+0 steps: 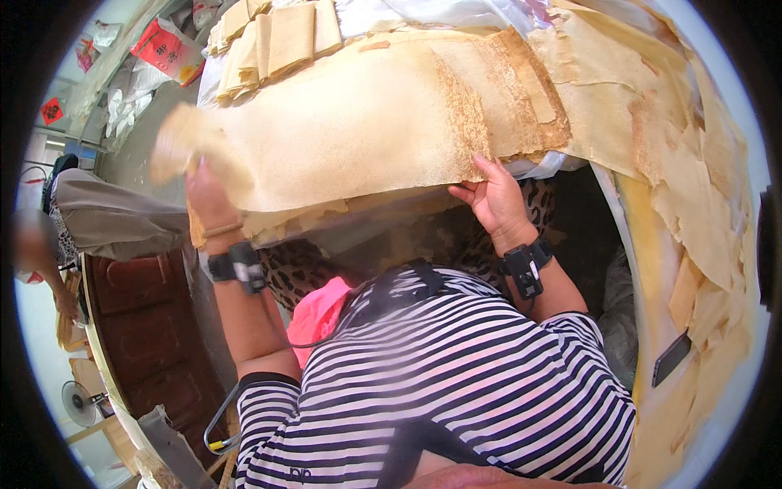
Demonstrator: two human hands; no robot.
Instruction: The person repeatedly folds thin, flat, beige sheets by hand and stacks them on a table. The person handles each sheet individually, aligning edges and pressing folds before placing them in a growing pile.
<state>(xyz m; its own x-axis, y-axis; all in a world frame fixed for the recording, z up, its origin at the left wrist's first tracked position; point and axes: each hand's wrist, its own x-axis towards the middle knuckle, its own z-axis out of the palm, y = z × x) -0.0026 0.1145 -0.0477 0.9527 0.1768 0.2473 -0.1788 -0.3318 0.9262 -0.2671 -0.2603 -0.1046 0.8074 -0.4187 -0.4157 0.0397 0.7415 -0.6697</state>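
A long, thin tan sheet lies before me on a stack of similar sheets, its right end rough and crumbly. My left hand grips the sheet's left end, which is raised, curled and blurred. At the sheet's lower right corner, my right hand pinches the near edge between thumb and fingers. More rough brown sheet ends fan out under it to the right. Folded tan sheets are piled just beyond, at the upper left. What material the sheets are is not certain.
Large overlapping tan sheets cover the surface on the right, where a phone lies. Another person is at the left, near a dark red panelled board. A red and white bag lies at the upper left; a fan stands lower left.
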